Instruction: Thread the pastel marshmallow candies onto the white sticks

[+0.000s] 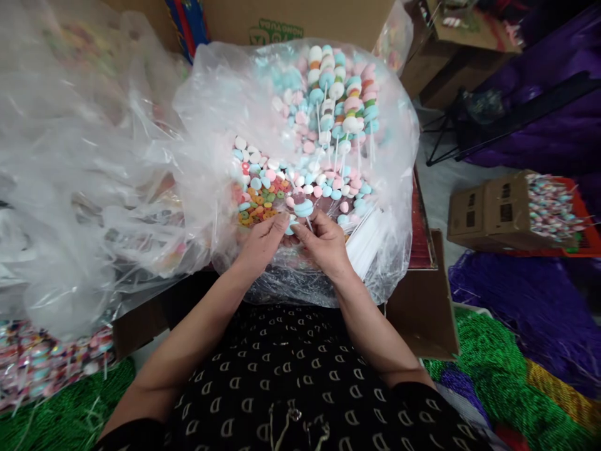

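My right hand (326, 241) pinches the thin stick of a candy skewer (303, 208), which has blue and pinkish-brown pieces threaded on it. Close beside it, my left hand (267, 243) holds a light blue candy piece (290, 225) between thumb and fingers; whether this piece touches the stick is unclear. Small orange, green and red gummy rings (260, 205) lie just beyond my left hand. Pink, white and blue candy pieces (323, 188) are scattered past both hands. To the right of my right hand lies a bundle of white sticks (367, 241).
Several filled candy skewers (347, 106) lie at the back of the clear plastic sheet (225, 94). More plastic bags (94, 156) bulge at left. Cardboard boxes (488, 203), with wrapped candies (551, 207) beside them, and green tinsel (498, 351) are at right.
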Demonstrator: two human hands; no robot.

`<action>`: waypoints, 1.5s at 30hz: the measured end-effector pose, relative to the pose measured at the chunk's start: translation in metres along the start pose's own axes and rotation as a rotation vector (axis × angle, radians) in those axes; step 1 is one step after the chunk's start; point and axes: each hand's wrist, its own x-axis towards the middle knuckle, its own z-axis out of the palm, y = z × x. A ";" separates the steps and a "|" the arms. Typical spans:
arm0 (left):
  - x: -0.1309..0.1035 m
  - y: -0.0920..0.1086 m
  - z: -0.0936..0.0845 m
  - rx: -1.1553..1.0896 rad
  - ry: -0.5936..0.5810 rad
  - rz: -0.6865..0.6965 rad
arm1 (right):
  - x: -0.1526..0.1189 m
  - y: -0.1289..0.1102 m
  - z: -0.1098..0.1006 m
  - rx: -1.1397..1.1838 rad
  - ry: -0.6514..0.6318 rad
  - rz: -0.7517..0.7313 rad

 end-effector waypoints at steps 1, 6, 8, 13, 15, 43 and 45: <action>0.000 0.002 -0.001 0.010 -0.036 0.002 | 0.000 0.000 -0.001 -0.010 0.013 0.002; 0.000 0.015 -0.006 0.142 -0.121 0.055 | 0.004 -0.006 -0.008 -0.091 -0.007 -0.015; 0.000 0.017 -0.005 0.128 -0.088 0.057 | 0.005 -0.008 -0.009 -0.087 -0.044 -0.009; 0.002 0.017 0.000 -0.158 0.027 -0.015 | -0.012 -0.023 -0.011 -0.082 -0.052 0.049; 0.004 0.018 0.000 -0.223 0.045 -0.071 | -0.026 -0.030 -0.013 -0.091 -0.090 0.128; 0.008 0.012 0.004 -0.191 0.132 0.041 | -0.069 -0.042 -0.028 -0.485 -0.144 -0.020; 0.007 0.013 0.005 -0.191 0.123 0.034 | -0.068 -0.039 -0.028 -0.491 -0.139 -0.013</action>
